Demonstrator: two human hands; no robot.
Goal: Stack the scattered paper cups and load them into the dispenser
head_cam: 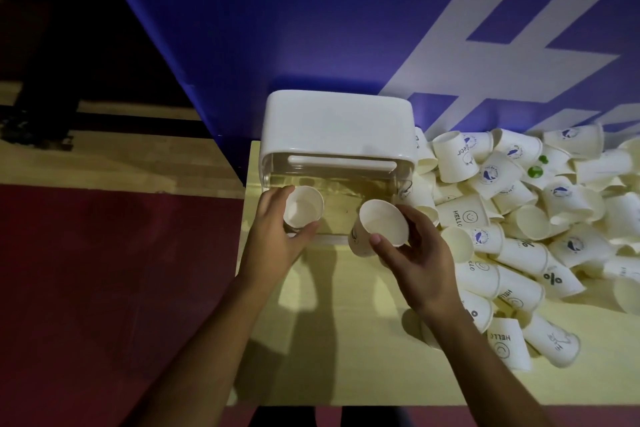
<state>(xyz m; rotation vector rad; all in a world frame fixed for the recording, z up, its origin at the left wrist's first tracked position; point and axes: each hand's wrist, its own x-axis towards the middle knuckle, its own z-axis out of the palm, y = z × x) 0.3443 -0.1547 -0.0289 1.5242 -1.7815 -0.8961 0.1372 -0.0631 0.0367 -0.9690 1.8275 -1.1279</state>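
Left hand (pixel 277 234): you grip an upright paper cup (pixel 303 209) before the dispenser (pixel 337 128), at the counter (pixel 346 340) far-left corner.
Right hand (pixel 417 262): you pinch a tilted cup (pixel 381 224).
Risk: nesting crooked may crush rims.

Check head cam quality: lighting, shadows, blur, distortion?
Head view: dim light on the table, upper left nearly black; left hand and right hand, gripping the left cup and right cup, throw soft shadows toward the camera; dispenser front shows faint glare; prints in the cup pile stay legible, little blur; wide-angle stretch at edges.
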